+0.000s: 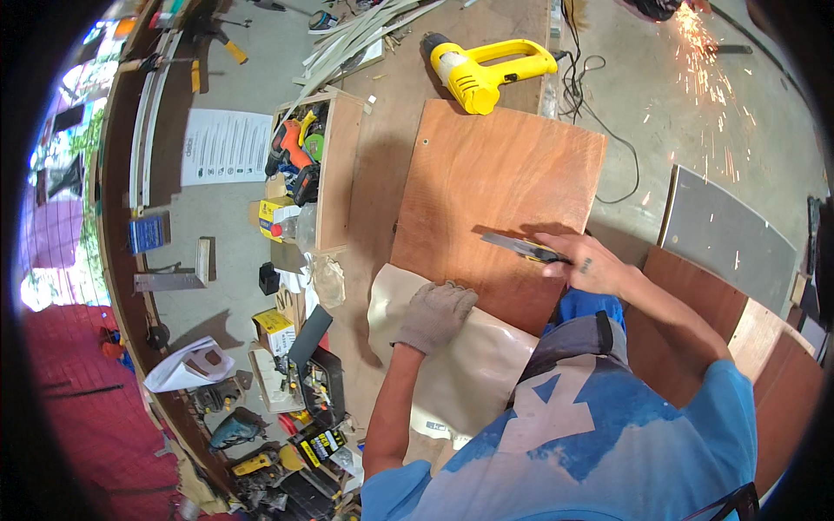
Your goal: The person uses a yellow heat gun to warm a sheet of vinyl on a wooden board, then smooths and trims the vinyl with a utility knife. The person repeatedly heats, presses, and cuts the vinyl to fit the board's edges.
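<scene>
Head view: right hand (pixel 591 265), right of centre, closed around utility knife (pixel 524 247); blade points left above wooden board (pixel 495 182) in mid-frame, long axis near level, handle end slightly lower. Beige sheet (pixel 473 373), lower centre, lies below and left of knife. Gloved left hand (pixel 437 314), nearer sheet, rests on its upper part; cannot tell whether fingers grip. Yellow heat gun (pixel 476 85), top centre.

Cordless drill (pixel 294 146) at left, bright sparks (pixel 695 61) at far right.
The orange-and-black drill sits in an open wooden box (pixel 340 169); pale strips (pixel 360 39) lie scattered beyond it, a teal power tool (pixel 237 428) lies near left, and a grey panel (pixel 725 221) stands at right, nearer than the sparks.
</scene>
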Available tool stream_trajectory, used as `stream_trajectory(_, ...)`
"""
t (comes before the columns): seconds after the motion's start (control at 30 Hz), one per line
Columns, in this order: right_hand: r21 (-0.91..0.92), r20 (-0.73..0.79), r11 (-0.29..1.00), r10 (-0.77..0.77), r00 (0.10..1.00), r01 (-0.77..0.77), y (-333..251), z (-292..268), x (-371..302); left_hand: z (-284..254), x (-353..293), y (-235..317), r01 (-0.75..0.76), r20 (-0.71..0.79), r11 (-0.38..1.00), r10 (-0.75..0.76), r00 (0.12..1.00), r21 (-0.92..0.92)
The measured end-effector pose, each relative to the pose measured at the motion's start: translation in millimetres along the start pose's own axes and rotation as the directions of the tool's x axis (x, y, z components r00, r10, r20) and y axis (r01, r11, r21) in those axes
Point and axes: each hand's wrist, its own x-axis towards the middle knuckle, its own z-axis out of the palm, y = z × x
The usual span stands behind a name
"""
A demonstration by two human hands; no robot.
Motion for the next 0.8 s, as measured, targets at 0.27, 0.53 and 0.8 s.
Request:
stream_trajectory(0.27,0.019,-0.074,0.998,-0.062,0.995,0.064,10,9,37,-5,1,0,0.146,0.003,0.943,-0.152,0.988,-0.298)
stream_trajectory(0.53,0.691,0.040,0.688,0.269,0.962,-0.221,-85,29,59,-90,-8,-9,-0.657,-0.168,-0.344,-0.793,0.586,-0.670)
stream_trajectory(0.8,-0.019,0.001,0.773,-0.634,0.773,0.634,-191,96,102,-81,10,-29,-0.872,-0.107,-0.347,-0.908,0.404,-0.345)
